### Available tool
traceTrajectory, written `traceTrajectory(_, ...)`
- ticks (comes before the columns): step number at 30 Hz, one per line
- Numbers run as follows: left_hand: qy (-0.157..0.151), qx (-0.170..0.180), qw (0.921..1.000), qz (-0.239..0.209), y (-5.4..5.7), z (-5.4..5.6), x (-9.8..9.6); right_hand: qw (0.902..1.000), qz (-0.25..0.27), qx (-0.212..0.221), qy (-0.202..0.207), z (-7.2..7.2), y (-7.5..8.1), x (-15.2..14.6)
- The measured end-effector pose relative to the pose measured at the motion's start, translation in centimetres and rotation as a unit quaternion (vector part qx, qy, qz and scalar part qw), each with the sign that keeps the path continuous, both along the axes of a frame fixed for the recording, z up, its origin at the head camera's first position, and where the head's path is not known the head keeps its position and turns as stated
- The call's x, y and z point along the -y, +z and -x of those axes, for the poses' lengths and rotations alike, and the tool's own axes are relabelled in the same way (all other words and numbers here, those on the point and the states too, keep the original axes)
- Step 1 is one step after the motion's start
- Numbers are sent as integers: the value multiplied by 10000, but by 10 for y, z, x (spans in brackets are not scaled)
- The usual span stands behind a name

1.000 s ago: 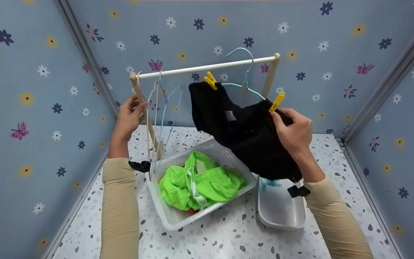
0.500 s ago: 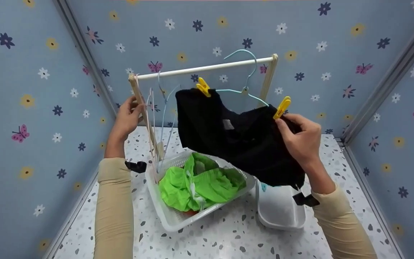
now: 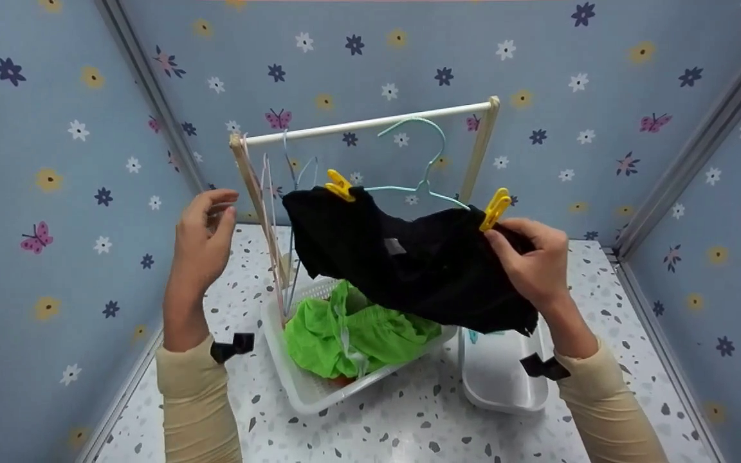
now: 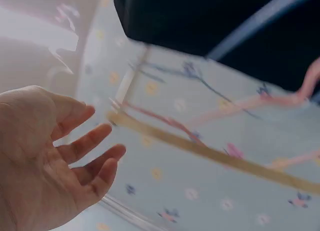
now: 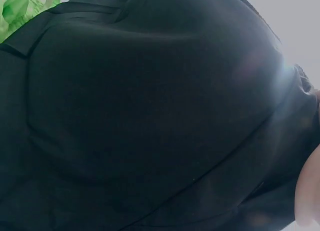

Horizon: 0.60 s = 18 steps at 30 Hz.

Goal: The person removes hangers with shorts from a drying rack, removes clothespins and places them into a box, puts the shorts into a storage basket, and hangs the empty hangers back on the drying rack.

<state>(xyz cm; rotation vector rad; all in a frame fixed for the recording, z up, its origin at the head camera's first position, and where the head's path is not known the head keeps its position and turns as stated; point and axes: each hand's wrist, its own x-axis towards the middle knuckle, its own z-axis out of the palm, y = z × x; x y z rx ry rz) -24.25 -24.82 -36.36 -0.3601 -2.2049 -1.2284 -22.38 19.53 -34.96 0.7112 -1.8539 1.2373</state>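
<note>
A black garment (image 3: pixel 435 283) with a pale label sits over a light-blue wire hanger (image 3: pixel 425 188). One yellow clothespin (image 3: pixel 339 186) clips its left side and another yellow clothespin (image 3: pixel 494 209) its right. My right hand (image 3: pixel 541 260) pinches the garment's right corner just beside that second clothespin. The hanger's hook hangs in front of the rack's white bar (image 3: pixel 351 127), below it in the head view. My left hand (image 3: pixel 204 241), fingers loosely bent and holding nothing, is left of the rack's wooden post (image 3: pixel 251 177). In the right wrist view the black cloth (image 5: pixel 150 116) hides nearly everything.
Several bare hangers (image 3: pixel 291 257) hang at the rack's left end. Below, a white basket (image 3: pixel 300 392) holds bright green clothing (image 3: pixel 325 341) with something orange under it. A light grey tray (image 3: pixel 505 379) with light-blue pieces stands to its right. Flower-patterned walls enclose the speckled table (image 3: pixel 402 418).
My left hand has let go of the rack's left post and drawn back left and down. The garment on its hanger has moved down and left, its hook dropping below the bar.
</note>
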Motion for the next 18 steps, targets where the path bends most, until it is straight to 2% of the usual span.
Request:
traceTrajectory(3,-189,-494,9982,276,2,-22,-20,9998,6,-120,125,-1,-2,3)
traceTrajectory(7,-246,-845,9943,602,-4,-35,-42,9991,-89,-358,205,-1,-7,6)
traceTrajectory(15,-137,-1164,9884,962,-21,-34,-63,9967,-288,-567,499,-1,-17,10)
traceTrajectory(18,24,-1359,9852,1046,-25,-32,-65,9954,-295,-658,631,0,-20,13)
